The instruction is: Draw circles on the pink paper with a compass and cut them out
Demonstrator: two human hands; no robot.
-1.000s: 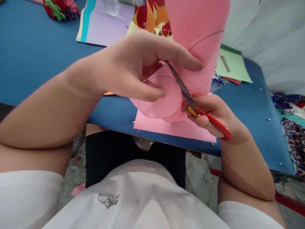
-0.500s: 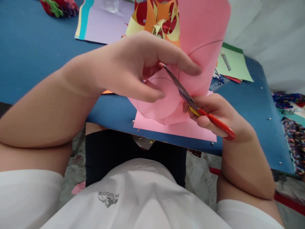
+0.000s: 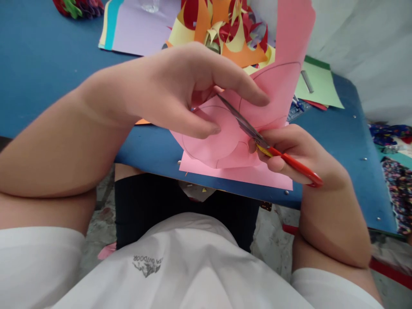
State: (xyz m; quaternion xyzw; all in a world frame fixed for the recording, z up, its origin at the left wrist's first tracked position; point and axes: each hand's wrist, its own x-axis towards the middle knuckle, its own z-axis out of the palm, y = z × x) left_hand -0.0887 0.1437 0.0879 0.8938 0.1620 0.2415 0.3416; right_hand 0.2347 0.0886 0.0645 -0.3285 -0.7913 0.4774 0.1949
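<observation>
A pink paper sheet (image 3: 210, 143) with pencilled circles stands up over the table's front edge, and its upper part rises in a curled strip. My left hand (image 3: 193, 92) grips the sheet, with thumb and forefinger in front and the other fingers partly hidden. In my right hand (image 3: 289, 148) are scissors (image 3: 283, 159) with red handles and a bit of yellow near the pivot. Their blades lie across the sheet between the drawn circles, tips close to my left fingers. Beneath them another pink sheet (image 3: 273, 179) lies flat on the table.
Orange, yellow and red paper offcuts (image 3: 222, 34) are heaped behind the sheet. Purple paper (image 3: 138, 30) lies at the back left of the blue table (image 3: 41, 77). Light green paper (image 3: 318, 83) and a clear ruler (image 3: 298, 112) with pens lie to the right. Patterned cloth (image 3: 394, 189) is at far right.
The upper part of the pink sheet has swung to the right, uncovering more offcuts behind it. My right hand and the scissors have shifted slightly; my left hand has barely moved.
</observation>
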